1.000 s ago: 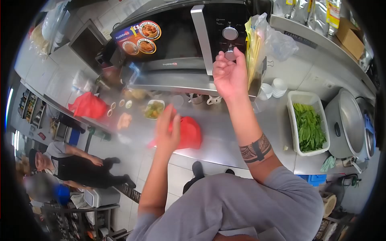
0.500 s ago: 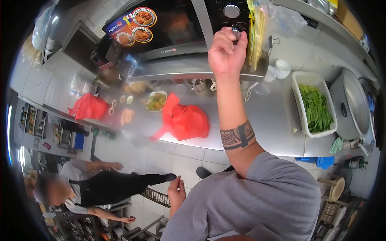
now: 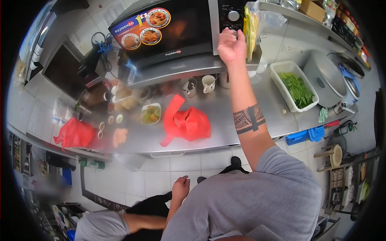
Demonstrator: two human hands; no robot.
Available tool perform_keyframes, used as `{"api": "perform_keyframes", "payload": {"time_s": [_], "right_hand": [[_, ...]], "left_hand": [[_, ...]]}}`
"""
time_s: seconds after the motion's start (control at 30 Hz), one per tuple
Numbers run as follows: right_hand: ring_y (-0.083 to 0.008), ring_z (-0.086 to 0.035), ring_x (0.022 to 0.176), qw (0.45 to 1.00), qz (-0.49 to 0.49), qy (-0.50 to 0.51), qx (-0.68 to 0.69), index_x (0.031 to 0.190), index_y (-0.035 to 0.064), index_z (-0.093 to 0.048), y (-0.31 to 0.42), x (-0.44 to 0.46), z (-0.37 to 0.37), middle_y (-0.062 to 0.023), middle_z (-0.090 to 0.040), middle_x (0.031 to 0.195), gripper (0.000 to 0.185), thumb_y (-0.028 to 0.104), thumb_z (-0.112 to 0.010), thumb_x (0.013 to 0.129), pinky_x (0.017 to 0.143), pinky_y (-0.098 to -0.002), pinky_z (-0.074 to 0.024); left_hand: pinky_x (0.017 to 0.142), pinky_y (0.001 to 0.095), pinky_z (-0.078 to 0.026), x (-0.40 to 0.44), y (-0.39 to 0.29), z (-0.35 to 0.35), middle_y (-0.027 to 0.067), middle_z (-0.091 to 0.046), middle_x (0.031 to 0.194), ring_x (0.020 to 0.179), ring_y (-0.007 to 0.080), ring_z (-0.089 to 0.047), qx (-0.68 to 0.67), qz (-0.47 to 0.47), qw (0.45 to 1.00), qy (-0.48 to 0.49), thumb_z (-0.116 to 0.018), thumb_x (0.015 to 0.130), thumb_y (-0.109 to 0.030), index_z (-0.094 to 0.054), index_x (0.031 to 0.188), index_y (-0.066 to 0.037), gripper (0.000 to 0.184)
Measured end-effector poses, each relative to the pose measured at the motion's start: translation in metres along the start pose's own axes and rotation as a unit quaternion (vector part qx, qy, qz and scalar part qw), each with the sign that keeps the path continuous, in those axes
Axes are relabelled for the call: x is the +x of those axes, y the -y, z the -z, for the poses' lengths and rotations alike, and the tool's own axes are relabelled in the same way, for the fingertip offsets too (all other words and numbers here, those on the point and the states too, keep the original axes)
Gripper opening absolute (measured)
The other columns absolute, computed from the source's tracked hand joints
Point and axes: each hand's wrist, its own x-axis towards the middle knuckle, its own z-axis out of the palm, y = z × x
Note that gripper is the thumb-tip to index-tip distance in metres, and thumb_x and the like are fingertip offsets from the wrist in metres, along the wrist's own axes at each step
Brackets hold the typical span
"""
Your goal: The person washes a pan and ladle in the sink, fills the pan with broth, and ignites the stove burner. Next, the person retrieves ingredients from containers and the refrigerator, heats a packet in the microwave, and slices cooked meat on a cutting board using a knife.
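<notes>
At the microwave (image 3: 161,32), my right hand (image 3: 232,46) has its fingers closed around the lower knob (image 3: 234,32) of the control panel. The knob is mostly hidden by the fingers. My left hand (image 3: 181,188) hangs low beside my body, over the floor, with its fingers loosely curled and nothing visible in them. Below the microwave shelf, a red bag (image 3: 192,125) with its handles up stands on the steel counter (image 3: 225,132). Beside it sits a clear-lidded bowl of food (image 3: 151,114). Yellow packets (image 3: 251,34) hang close to the right of my right hand.
A second red bag (image 3: 74,133) and small sauce cups (image 3: 119,119) are on the left. Mugs (image 3: 208,83) stand under the shelf. A white tub of leafy greens (image 3: 295,86) and a large pot (image 3: 325,74) stand right. A co-worker (image 3: 102,227) is behind at lower left.
My view has shifted, and the co-worker has come closer at the lower left, next to my left side. My right hand stays on the knob. My left hand still hangs low.
</notes>
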Motion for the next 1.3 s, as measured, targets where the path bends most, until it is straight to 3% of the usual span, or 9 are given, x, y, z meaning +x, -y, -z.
{"api": "perform_keyframes", "payload": {"time_s": [0.37, 0.5, 0.57, 0.63, 0.7, 0.73, 0.87, 1.2, 1.3], "right_hand": [[-0.0134, -0.062, 0.061, 0.979, -0.018, -0.09, -0.183, 0.101, -0.0061, -0.056, 0.008, -0.004, -0.013, -0.0084, -0.064, 0.08, 0.048, 0.041, -0.067, 0.096, 0.055, -0.0229, -0.0577], [-0.0162, -0.062, 0.065, 0.94, 0.112, -0.067, -0.315, 0.122, -0.0109, -0.054, -0.034, -0.052, -0.017, -0.0081, -0.063, 0.081, 0.072, 0.056, -0.064, 0.097, 0.057, -0.0264, -0.056], [-0.0206, -0.064, 0.067, 0.86, 0.171, 0.147, -0.458, 0.131, -0.0087, -0.052, -0.072, -0.086, -0.002, -0.0139, -0.065, 0.085, 0.075, 0.06, -0.053, 0.1, 0.058, -0.0314, -0.0592], [-0.0263, -0.065, 0.068, 0.81, 0.177, 0.24, -0.506, 0.133, -0.0035, -0.049, -0.138, -0.107, 0.025, -0.0192, -0.065, 0.088, 0.069, 0.058, -0.046, 0.103, 0.058, -0.0358, -0.0605], [-0.0294, -0.069, 0.073, 0.749, 0.002, 0.342, -0.568, 0.139, -0.0038, -0.041, -0.193, -0.101, 0.068, -0.0198, -0.066, 0.092, 0.067, 0.047, -0.061, 0.099, 0.062, -0.0427, -0.0606], [-0.0286, -0.07, 0.077, 0.758, -0.123, 0.286, -0.573, 0.136, -0.0041, -0.049, -0.225, -0.11, 0.091, -0.0199, -0.068, 0.096, 0.066, 0.044, -0.069, 0.096, 0.065, -0.039, -0.0597], [-0.027, -0.071, 0.083, 0.287, -0.38, 0.452, -0.754, 0.125, 0.0, -0.066, -0.338, -0.125, 0.156, -0.0121, -0.073, 0.101, 0.054, 0.04, -0.078, 0.09, 0.074, -0.0366, -0.0579], [-0.038, -0.064, 0.113, -0.048, -0.561, 0.526, -0.638, 0.125, 0.0002, -0.065, -0.624, -0.113, 0.346, -0.0225, -0.068, 0.117, 0.054, 0.046, -0.062, 0.097, 0.095, -0.0455, -0.0521], [-0.0398, -0.066, 0.105, 0.008, -0.513, 0.555, -0.655, 0.119, 0.0017, -0.068, -0.721, -0.111, 0.397, -0.0228, -0.069, 0.11, 0.046, 0.04, -0.069, 0.093, 0.089, -0.0458, -0.053]], "left_hand": [[0.089, 0.0473, -0.056, 0.029, 0.146, -0.008, 0.0246, -0.073, 0.107, 0.1, 0.0401, -0.07, 0.044, 0.101, 0.985, 0.133, -0.062, 0.093, -0.026, -0.076, 0.111, -0.004, 0.032], [0.087, 0.0443, -0.058, 0.015, 0.239, -0.006, 0.0199, -0.075, 0.106, 0.096, 0.037, -0.073, 0.115, 0.1, 0.979, 0.139, -0.06, 0.093, -0.029, -0.076, 0.113, -0.007, 0.034], [0.083, 0.0428, -0.059, -0.007, 0.235, 0.022, 0.0151, -0.077, 0.102, 0.091, 0.0324, -0.075, 0.016, 0.27, 0.959, 0.088, -0.059, 0.093, -0.029, -0.078, 0.107, -0.009, 0.031], [0.079, 0.0426, -0.059, -0.034, 0.32, 0.011, 0.012, -0.078, 0.095, 0.085, 0.0287, -0.075, 0.126, 0.159, 0.965, 0.166, -0.058, 0.093, -0.029, -0.077, 0.099, -0.01, 0.028], [0.077, 0.0466, -0.058, -0.068, 0.336, 0.012, 0.0122, -0.077, 0.091, 0.083, 0.0322, -0.074, 0.082, 0.279, 0.944, 0.153, -0.053, 0.092, -0.034, -0.077, 0.09, -0.009, 0.035], [0.08, 0.0491, -0.057, -0.084, 0.347, 0.013, 0.0142, -0.077, 0.095, 0.09, 0.0345, -0.073, 0.221, 0.201, 0.936, 0.188, -0.053, 0.093, -0.036, -0.078, 0.086, -0.009, 0.037], [0.091, 0.0496, -0.054, -0.115, 0.361, 0.022, 0.0256, -0.072, 0.104, 0.103, 0.0433, -0.068, 0.086, 0.423, 0.9, 0.064, -0.057, 0.09, -0.036, -0.077, 0.092, 0.0, 0.041], [0.097, 0.0459, -0.054, -0.133, 0.468, 0.099, 0.0182, -0.076, 0.108, 0.106, 0.0372, -0.07, -0.172, 0.563, 0.793, -0.155, -0.06, 0.088, -0.036, -0.079, 0.101, -0.006, 0.037], [0.097, 0.0467, -0.054, -0.176, 0.544, 0.147, 0.0193, -0.075, 0.109, 0.106, 0.0382, -0.07, -0.135, 0.563, 0.81, -0.097, -0.059, 0.089, -0.037, -0.079, 0.1, -0.006, 0.038]]}}
